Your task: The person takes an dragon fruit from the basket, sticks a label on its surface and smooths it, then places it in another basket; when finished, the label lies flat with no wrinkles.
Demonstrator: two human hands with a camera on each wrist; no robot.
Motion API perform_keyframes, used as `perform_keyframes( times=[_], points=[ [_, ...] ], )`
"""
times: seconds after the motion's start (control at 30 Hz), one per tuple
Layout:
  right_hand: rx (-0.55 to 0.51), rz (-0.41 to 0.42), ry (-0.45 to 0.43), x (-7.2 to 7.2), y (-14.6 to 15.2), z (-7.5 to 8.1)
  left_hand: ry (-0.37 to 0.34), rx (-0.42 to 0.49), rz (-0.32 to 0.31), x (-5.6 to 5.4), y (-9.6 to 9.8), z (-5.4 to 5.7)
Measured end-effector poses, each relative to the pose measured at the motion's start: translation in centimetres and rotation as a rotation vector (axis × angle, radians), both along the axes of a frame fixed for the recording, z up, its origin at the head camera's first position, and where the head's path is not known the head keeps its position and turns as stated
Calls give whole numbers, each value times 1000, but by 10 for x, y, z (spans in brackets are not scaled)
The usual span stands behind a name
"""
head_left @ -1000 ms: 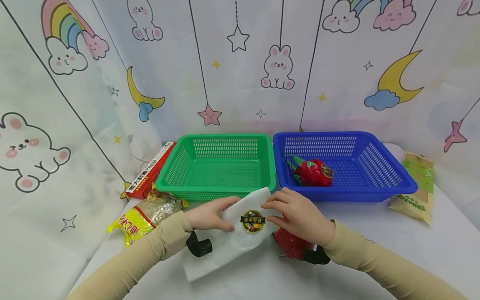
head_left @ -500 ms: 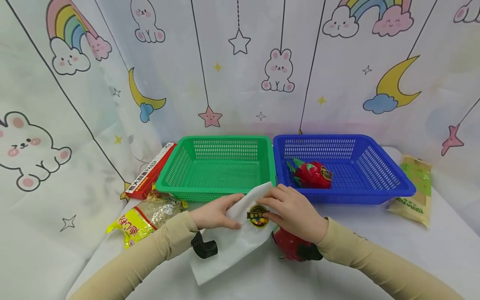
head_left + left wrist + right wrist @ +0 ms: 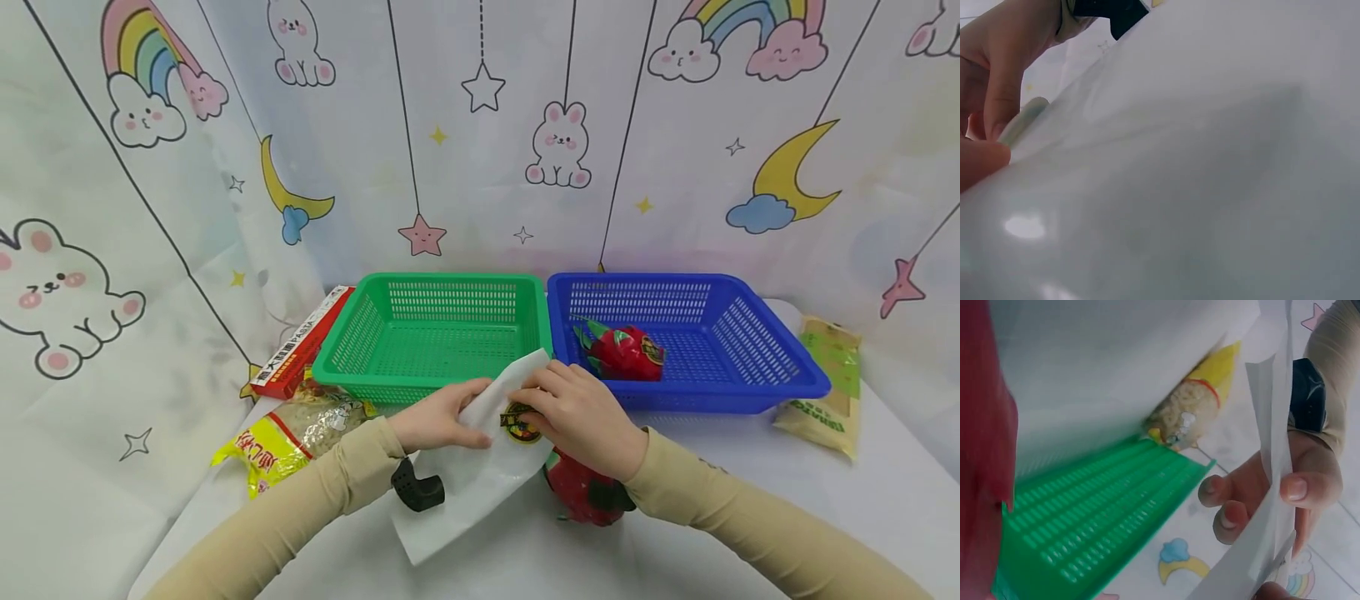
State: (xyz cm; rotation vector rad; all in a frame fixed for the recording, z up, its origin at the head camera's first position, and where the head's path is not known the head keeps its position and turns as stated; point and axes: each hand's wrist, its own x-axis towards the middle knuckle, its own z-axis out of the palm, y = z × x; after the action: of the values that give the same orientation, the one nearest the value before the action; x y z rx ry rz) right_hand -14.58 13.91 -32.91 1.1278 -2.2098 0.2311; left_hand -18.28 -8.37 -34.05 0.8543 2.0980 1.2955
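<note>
A thin, glossy white sheet (image 3: 476, 492) with a round black-and-gold label (image 3: 523, 430) slants between both hands in the head view. My left hand (image 3: 442, 417) grips its upper left side; the right wrist view shows that thumb (image 3: 1297, 487) on one face and fingers behind. With thumb and fingers, my right hand (image 3: 581, 417) pinches the upper right edge beside the label, covering part of it; the left wrist view also shows this pinch. Below the right hand sits a red dragon fruit (image 3: 576, 487), partly hidden by hand and wrist camera.
Behind stand a green basket (image 3: 431, 390) and a blue basket (image 3: 712, 392) holding another labelled dragon fruit (image 3: 624, 353). At left lie a red pasta box (image 3: 303, 343) and a yellow pasta bag (image 3: 303, 429). A tan-green packet (image 3: 825, 387) lies at right.
Both hands and the sheet have shifted slightly up, the left hand also to the right. The sheet is tilted more steeply, and the right fingers cover more of the label.
</note>
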Motion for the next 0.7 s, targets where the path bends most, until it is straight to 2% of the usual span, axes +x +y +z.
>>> perform_keyframes(
  times=[0.3, 0.7],
  points=[
    [15, -60, 34, -4, -2, 6, -18, 50, 7, -4, 4, 4],
    [25, -49, 60, -10, -2, 4, -22, 71, 19, -6, 6, 3]
  ],
)
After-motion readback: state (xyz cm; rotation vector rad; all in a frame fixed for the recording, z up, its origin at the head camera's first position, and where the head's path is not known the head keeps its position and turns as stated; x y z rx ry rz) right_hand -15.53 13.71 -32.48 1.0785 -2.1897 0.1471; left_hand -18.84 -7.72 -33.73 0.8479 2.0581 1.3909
